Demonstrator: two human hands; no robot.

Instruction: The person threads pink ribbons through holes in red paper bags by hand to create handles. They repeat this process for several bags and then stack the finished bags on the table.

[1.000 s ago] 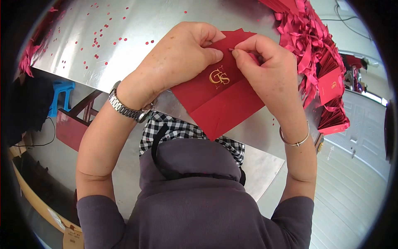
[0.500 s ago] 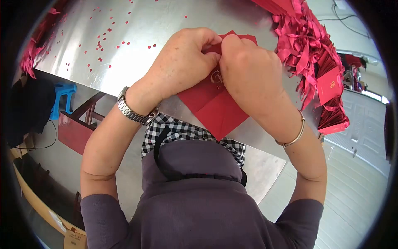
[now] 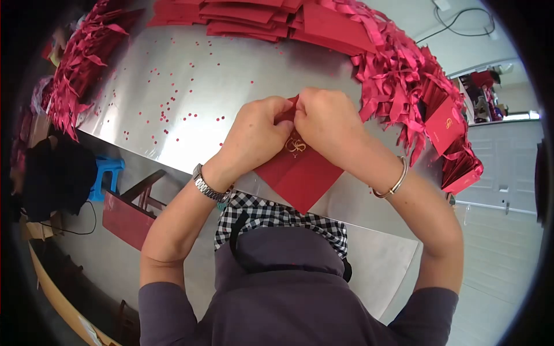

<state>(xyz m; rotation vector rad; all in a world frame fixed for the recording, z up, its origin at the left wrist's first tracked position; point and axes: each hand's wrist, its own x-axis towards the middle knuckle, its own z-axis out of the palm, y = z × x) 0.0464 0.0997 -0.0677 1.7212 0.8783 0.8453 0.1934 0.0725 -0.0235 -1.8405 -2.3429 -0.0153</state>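
- The left hand (image 3: pixel 254 135) and the right hand (image 3: pixel 326 124) meet over the near edge of the desk (image 3: pixel 173 124). Both pinch the top edge of one red envelope (image 3: pixel 300 176).
- Each grip is closed tight on that edge, fingertips almost touching the other hand's. It seems both hands are there because the fine work is at this spot.
- The envelope hangs down from the hands, one corner pointing to the person's chest. A gold mark shows just under the fingers.
- One watch (image 3: pixel 206 185) is on the left wrist, one bangle (image 3: pixel 392 183) on the right.
- Many small red dots (image 3: pixel 173 92) lie scattered on the desk; I cannot count them.
- Red ribbons (image 3: pixel 392 75) are heaped at the right edge, a second heap (image 3: pixel 78 63) at the far left corner, and flat envelopes (image 3: pixel 248 11) are stacked along the far edge, all within reach.
- One blue stool (image 3: pixel 104 173) stands below the desk.
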